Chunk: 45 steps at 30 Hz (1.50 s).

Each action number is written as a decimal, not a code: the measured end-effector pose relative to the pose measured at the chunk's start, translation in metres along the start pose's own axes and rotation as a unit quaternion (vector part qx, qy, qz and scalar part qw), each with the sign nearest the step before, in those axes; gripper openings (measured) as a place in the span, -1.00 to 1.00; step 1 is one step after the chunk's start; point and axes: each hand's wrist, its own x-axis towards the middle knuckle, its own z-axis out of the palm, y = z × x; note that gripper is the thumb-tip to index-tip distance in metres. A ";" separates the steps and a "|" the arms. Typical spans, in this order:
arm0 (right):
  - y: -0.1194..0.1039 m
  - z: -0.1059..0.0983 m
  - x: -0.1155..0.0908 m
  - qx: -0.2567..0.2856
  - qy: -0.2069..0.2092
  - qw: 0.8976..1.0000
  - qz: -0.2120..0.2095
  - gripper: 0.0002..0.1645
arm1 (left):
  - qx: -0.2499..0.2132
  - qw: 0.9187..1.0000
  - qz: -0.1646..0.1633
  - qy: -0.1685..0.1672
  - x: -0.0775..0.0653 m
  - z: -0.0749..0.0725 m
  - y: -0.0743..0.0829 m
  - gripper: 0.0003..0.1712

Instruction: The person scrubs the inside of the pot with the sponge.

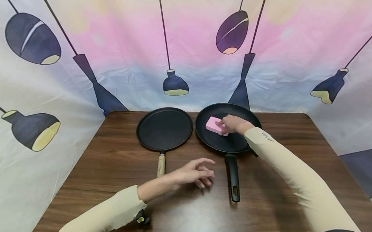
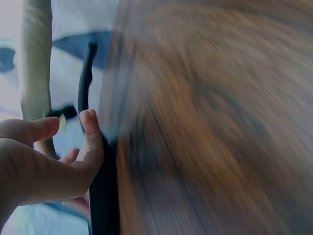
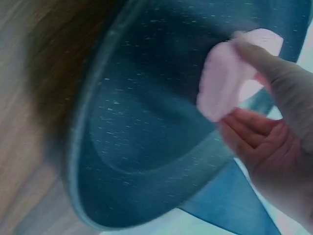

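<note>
My right hand (image 1: 233,124) grips a pink sponge (image 1: 213,125) over the inside of a deep black frying pan (image 1: 210,141) at the table's back. In the right wrist view, thumb and fingers pinch the sponge (image 3: 220,81) by its sides, with the dark pan surface (image 3: 142,112) behind it. My left hand (image 1: 194,172) hovers over the table, left of the frying pan's black handle (image 1: 232,178). Its fingers are loosely bent and hold nothing. In the left wrist view that hand (image 2: 54,169) appears in front of the pan's dark handle and rim.
A flat black griddle pan (image 1: 164,129) with a wooden handle (image 1: 161,165) lies left of the frying pan. Both rest on a brown wooden table (image 1: 109,161). A cloth backdrop (image 1: 130,30) printed with lamps hangs behind. A small dark object (image 1: 142,218) shows beneath the left sleeve.
</note>
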 end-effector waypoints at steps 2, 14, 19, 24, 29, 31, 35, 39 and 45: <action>0.002 0.004 0.001 -0.008 0.013 1.000 -0.011 -0.34 | -0.036 0.999 -0.029 -0.027 0.006 0.013 0.003 -0.40; 0.004 0.007 0.002 -0.148 0.060 0.987 0.007 -0.38 | -0.144 0.986 -0.044 -0.078 0.027 0.057 -0.002 -0.45; 0.011 0.011 -0.001 -0.218 0.079 0.972 0.026 -0.43 | -0.133 0.980 -0.053 -0.138 0.028 0.068 -0.006 -0.37; 0.026 0.007 -0.006 -0.266 0.130 0.954 0.043 -0.58 | -0.139 0.983 -0.040 -0.115 0.029 0.073 -0.006 -0.34; 0.045 -0.003 -0.021 -0.275 0.158 0.947 0.054 -0.59 | -0.118 0.987 -0.040 -0.098 0.031 0.073 0.000 -0.31; 0.052 -0.006 -0.029 -0.271 0.157 0.948 0.059 -0.57 | -0.108 0.989 -0.042 -0.095 0.032 0.072 0.003 -0.29; 0.062 -0.012 -0.044 -0.262 0.142 0.952 0.072 -0.51 | -0.092 0.992 -0.045 -0.071 0.033 0.069 0.009 -0.27; 0.067 -0.017 -0.058 -0.236 0.113 0.962 0.074 -0.45 | -0.073 0.996 -0.045 -0.039 0.034 0.065 0.014 -0.25; 0.065 -0.023 -0.077 -0.141 0.053 0.985 0.085 -0.45 | -0.070 0.996 -0.047 -0.039 0.038 0.063 0.015 -0.26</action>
